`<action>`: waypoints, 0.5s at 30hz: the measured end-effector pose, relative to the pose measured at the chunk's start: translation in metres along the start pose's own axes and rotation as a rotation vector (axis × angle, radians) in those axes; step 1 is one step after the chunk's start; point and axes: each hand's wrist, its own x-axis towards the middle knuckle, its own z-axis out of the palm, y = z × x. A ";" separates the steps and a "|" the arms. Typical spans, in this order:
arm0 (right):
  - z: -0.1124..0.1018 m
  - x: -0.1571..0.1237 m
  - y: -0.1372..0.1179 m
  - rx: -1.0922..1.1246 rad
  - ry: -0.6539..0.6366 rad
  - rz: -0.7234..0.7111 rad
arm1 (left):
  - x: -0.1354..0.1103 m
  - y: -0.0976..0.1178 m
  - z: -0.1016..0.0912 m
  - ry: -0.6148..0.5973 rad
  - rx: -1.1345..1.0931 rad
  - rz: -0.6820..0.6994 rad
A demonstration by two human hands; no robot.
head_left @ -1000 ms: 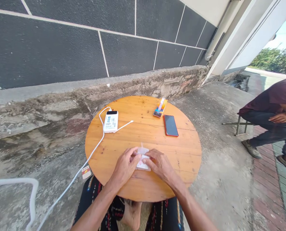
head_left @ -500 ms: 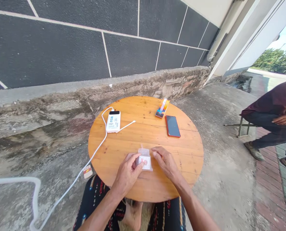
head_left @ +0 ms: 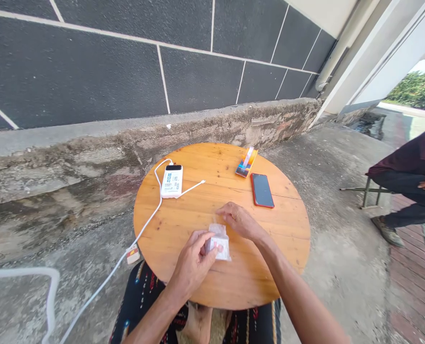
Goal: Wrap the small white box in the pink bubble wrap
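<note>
My left hand (head_left: 195, 253) grips a small clear plastic packet (head_left: 224, 252) at its left edge, the thumb lying across the front. Inside the packet is a flat white item with reddish marks, too small to make out. The packet's flap (head_left: 217, 229) extends away from me, towards the far side of the table. Just beyond this flap is my right hand (head_left: 239, 220), its fingers bent together in a pinch. Whatever lies between those fingertips, if anything, is hidden.
The round wooden table (head_left: 184, 215) bears a white power bank (head_left: 172, 181) with a white cable, a red-edged phone (head_left: 262, 190) and an orange-and-blue box (head_left: 246, 162). A small carton (head_left: 132, 254) lies on the ground at left. Another person (head_left: 409, 167) sits at right.
My right hand has moved from the packet's right side to beyond its flap, fingers now drawn together. My left hand keeps its hold on the packet. The view has shifted slightly.
</note>
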 end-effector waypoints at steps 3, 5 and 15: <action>-0.004 0.023 0.000 -0.029 -0.204 -0.126 | 0.000 -0.002 0.001 -0.003 -0.013 -0.008; -0.005 0.035 -0.001 -0.071 -0.311 -0.145 | -0.001 -0.004 0.002 -0.006 -0.016 -0.016; -0.020 0.038 0.006 0.167 -0.459 0.010 | -0.002 -0.006 0.001 -0.032 -0.020 -0.018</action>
